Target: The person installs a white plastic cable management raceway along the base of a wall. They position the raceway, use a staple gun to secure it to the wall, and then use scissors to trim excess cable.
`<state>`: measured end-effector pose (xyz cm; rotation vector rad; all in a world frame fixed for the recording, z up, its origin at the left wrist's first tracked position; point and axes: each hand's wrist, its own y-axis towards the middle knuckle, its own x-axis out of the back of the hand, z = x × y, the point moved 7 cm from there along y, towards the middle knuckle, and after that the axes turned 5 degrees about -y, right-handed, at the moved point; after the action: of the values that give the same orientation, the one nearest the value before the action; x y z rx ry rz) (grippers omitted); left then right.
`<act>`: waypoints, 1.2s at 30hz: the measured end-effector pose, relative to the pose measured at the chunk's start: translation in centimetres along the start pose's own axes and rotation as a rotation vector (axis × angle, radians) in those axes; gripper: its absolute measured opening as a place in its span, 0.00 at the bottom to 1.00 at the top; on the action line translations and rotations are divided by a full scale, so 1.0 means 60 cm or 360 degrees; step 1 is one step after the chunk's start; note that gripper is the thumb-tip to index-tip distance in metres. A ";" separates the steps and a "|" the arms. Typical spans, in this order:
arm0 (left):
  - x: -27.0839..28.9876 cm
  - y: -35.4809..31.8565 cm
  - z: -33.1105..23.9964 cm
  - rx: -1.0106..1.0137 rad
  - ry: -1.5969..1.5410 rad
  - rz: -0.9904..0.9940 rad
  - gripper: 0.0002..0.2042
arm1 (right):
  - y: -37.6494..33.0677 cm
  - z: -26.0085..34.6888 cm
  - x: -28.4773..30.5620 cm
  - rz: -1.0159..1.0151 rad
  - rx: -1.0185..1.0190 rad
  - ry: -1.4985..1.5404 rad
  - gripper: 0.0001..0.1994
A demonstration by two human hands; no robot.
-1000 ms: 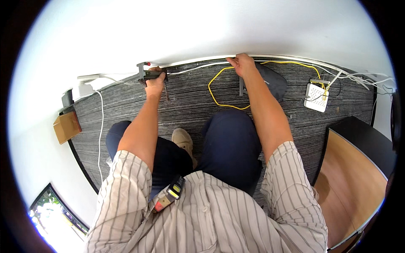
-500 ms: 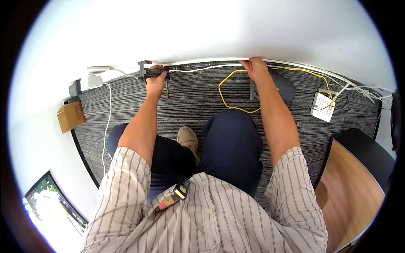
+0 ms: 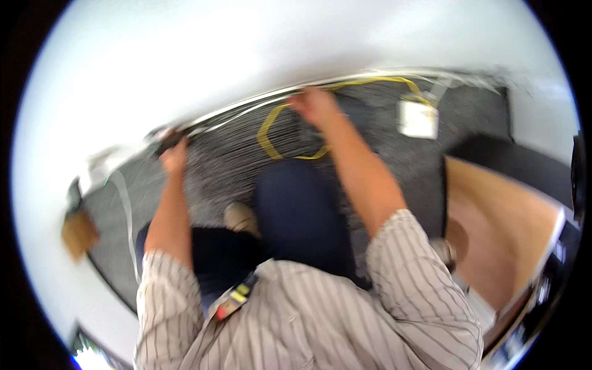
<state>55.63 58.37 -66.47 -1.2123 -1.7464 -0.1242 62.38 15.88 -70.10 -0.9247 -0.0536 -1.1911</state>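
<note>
The picture is blurred by motion. My left hand is closed around a dark hand tool at the foot of the white wall. My right hand grips the white cables that run along the bottom of the wall, farther right. A yellow cable loops over the grey carpet just below my right hand. I am kneeling on the carpet, with my dark trousers and one shoe below my arms.
A white box with cables plugged in lies on the carpet at the right. A wooden desk top with a dark edge stands at the right. A brown cardboard box sits at the left by the wall.
The view has swung and tilted, so the wall line now slopes up to the right and everything is blurred. Both hands stay at the foot of the wall.
</note>
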 end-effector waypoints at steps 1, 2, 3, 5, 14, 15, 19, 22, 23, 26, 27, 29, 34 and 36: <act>0.017 -0.003 0.014 -0.0208 -0.0239 -0.0030 0.20 | -0.050 0.044 0.009 0.0023 0.0166 -0.0581 0.10; 0.017 0.026 0.068 -0.0214 -0.0297 -0.0069 0.22 | -0.087 0.073 0.005 0.0122 0.0140 -0.0726 0.09; 0.012 0.007 0.048 -0.0304 -0.0333 -0.0028 0.22 | -0.112 0.034 -0.002 0.0128 -0.0050 0.0212 0.11; 0.008 0.084 0.154 -0.0499 -0.0500 -0.0004 0.22 | -0.187 0.030 0.020 0.0011 -0.0313 0.0788 0.15; 0.012 0.117 0.181 -0.0528 -0.0352 0.0035 0.22 | -0.597 0.113 0.290 0.0133 -0.0480 -0.1433 0.17; 0.019 0.125 0.188 -0.0553 -0.0335 -0.0028 0.22 | -0.627 0.131 0.323 0.0037 -0.0593 -0.1443 0.18; -0.034 0.144 0.203 -0.0407 -0.0379 0.0069 0.22 | -0.816 0.170 0.446 -0.0358 -0.1113 -0.1555 0.21; -0.002 0.172 0.219 -0.0393 -0.0063 -0.0103 0.22 | -0.947 0.250 0.552 -0.1168 -0.1111 -0.0814 0.26; -0.009 0.172 0.219 -0.0442 -0.0132 -0.0068 0.22 | -1.030 0.214 0.595 -0.1739 -0.1183 -0.0682 0.26; -0.020 0.172 0.215 -0.0509 -0.0202 -0.0006 0.21 | -1.273 0.152 0.619 -0.2682 -0.1055 -0.0394 0.24; -0.026 0.179 0.216 -0.0479 -0.0153 -0.0026 0.21 | -1.348 0.133 0.603 -0.2821 -0.1309 -0.0551 0.25; -0.037 0.182 0.220 -0.0441 -0.0171 -0.0008 0.21 | -1.487 0.111 0.569 -0.2832 -0.1763 -0.0814 0.27; 0.008 0.129 0.160 -0.0314 0.0162 -0.0142 0.20 | -1.528 0.042 0.427 -0.2080 -0.2371 0.0184 0.25; -0.004 0.135 0.169 -0.0267 -0.0424 -0.0047 0.21 | -1.527 0.024 0.407 -0.1969 -0.2356 0.0209 0.22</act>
<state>55.29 67.90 -75.28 -1.3748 -2.0180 -0.1332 -0.91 -7.71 -3.58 -2.2526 0.5042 -2.5105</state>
